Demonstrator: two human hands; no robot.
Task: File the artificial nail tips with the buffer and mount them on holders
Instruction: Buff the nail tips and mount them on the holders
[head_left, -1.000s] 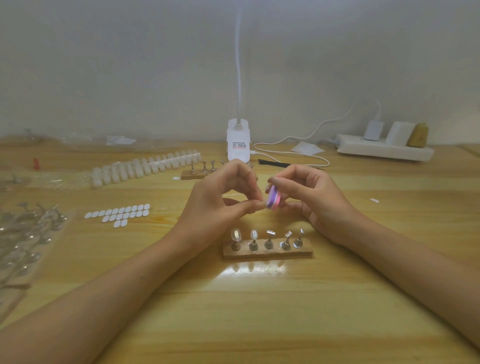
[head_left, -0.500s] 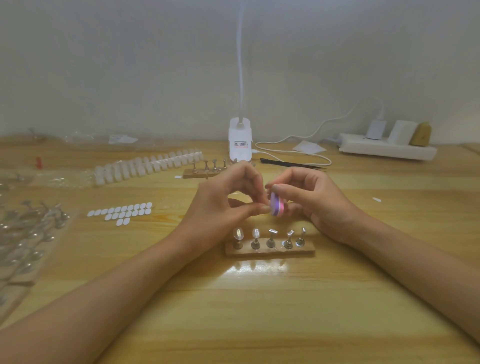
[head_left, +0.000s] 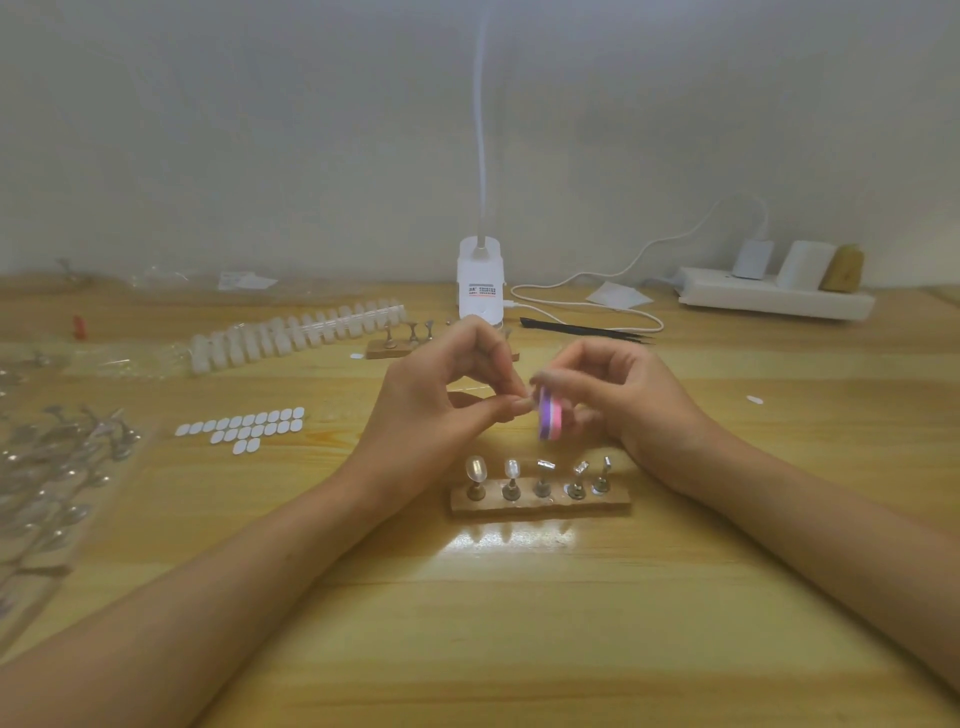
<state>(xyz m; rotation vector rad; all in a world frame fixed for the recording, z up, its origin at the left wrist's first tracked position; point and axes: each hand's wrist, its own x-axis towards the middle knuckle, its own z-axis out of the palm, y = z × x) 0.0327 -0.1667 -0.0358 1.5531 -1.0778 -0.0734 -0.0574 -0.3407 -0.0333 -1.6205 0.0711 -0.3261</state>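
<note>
Your left hand (head_left: 441, 400) pinching a nail tip (head_left: 525, 401), right hand (head_left: 628, 400) gripping the buffer (head_left: 549, 420) against its edge, holder block (head_left: 540, 507) just beneath both, untouched.

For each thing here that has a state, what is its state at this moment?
Left hand: pinches a nail tip, raised above the table.
Right hand: grips the buffer, held at the tip.
Holder stand: five holders upright; the left two carry mounted tips, three look bare.
Charger: plugged into the power strip.
Tweezers: lying flat, untouched.
</note>
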